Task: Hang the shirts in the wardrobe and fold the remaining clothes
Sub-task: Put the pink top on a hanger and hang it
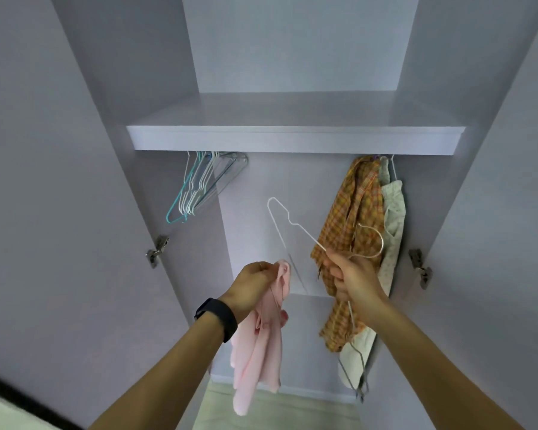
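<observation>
**Pink garment and wire hanger held up before the open wardrobe**

At lower centre of the frame, the left hand (pixel 252 287) pinches the top of a pink garment (pixel 258 352), fingers curled round the gathered cloth, and the rest hangs limp below the wrist. A black wristband (pixel 216 318) sits on that wrist. Just right of it, the right hand (pixel 351 274) grips a thin wire hanger (pixel 295 226) at its neck. One shoulder of the hanger points to the upper left, the hook curves out to the right, and the other shoulder runs down towards the bottom of the frame.

Garment and hanger are near each other but apart. Behind the right hand, an orange plaid shirt (pixel 348 218) and a white floral garment (pixel 393 206) hang under the shelf (pixel 292 139). A bunch of bare hangers (pixel 199 187) hangs at centre left.
</observation>
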Demonstrator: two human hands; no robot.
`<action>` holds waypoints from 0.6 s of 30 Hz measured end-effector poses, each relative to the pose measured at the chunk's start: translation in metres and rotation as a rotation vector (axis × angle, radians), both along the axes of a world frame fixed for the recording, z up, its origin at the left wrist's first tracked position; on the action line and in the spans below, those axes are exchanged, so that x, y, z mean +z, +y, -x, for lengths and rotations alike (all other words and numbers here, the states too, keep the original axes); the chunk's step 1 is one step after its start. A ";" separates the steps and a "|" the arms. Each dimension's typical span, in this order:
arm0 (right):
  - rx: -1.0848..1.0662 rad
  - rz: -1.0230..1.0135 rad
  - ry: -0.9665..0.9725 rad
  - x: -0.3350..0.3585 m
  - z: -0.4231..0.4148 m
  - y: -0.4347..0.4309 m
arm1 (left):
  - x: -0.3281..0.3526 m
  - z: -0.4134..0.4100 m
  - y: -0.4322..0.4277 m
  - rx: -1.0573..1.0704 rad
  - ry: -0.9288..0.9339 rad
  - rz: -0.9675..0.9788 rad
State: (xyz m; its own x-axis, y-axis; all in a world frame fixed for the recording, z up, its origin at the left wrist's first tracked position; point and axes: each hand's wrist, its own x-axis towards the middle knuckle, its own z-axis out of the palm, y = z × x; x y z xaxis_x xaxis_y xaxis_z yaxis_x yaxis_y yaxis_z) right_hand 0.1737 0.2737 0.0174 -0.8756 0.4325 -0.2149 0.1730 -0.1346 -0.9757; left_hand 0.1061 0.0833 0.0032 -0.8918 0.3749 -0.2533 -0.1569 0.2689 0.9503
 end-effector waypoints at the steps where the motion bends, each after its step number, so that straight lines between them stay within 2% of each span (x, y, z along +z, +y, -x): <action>1: -0.016 -0.004 -0.010 -0.004 -0.001 -0.003 | 0.001 0.001 -0.002 0.011 0.023 0.001; 3: 0.009 -0.037 -0.026 -0.007 -0.005 -0.011 | 0.002 0.002 -0.005 0.026 0.066 -0.001; 8: 0.242 -0.217 -0.065 -0.005 -0.009 -0.042 | -0.003 0.000 -0.003 0.029 0.096 -0.017; 10: 0.209 -0.257 -0.021 -0.015 -0.005 -0.047 | -0.007 -0.002 0.000 0.043 0.104 0.007; 13: 0.117 -0.261 0.031 -0.026 0.002 -0.041 | -0.012 -0.003 -0.006 0.071 0.036 -0.080; 15: 0.087 -0.266 0.039 -0.027 0.006 -0.033 | -0.016 -0.003 -0.014 0.008 -0.006 -0.099; 18: 0.092 -0.207 0.053 -0.031 0.008 -0.030 | -0.026 -0.007 -0.026 -0.115 -0.008 -0.018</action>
State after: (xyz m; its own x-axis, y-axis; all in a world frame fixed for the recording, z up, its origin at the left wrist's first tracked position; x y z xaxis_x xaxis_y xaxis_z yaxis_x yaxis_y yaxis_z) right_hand 0.1653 0.2436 -0.0139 -0.9210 0.3807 -0.0826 0.1232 0.0834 -0.9889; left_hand 0.1127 0.0568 -0.0232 -0.8407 0.4790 -0.2527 -0.1340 0.2680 0.9540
